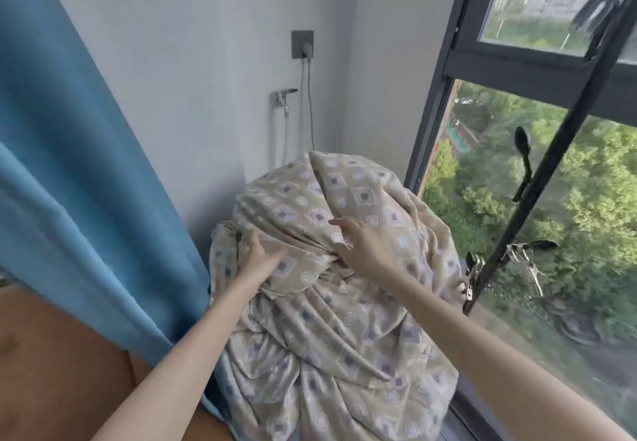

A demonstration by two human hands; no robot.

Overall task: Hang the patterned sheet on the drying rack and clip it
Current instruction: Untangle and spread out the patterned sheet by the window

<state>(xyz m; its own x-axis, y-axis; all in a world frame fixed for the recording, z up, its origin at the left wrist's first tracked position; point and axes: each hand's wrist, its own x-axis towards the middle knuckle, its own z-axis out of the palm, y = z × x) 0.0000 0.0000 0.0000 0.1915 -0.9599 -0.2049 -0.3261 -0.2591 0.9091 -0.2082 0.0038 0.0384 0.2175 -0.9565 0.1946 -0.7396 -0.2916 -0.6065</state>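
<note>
The patterned sheet (331, 330), beige with purple and white squares, lies bunched in a tall heap over something hidden beneath it, in the corner by the window. My left hand (262, 261) rests on the heap's left side with its fingers pressed into the folds. My right hand (358, 244) lies on the upper middle of the heap, fingers stretched out over a fold, thumb tucked under the cloth. A black rack pole (537, 178) slants up on the right in front of the window, with metal clips (524, 254) hanging from it.
A blue curtain (76, 182) hangs at the left, touching the heap. On the white wall behind are a tap (284, 99) and a socket (302, 44) with a cable. The dark-framed window (441, 103) fills the right side. Brown floor (51, 371) shows at lower left.
</note>
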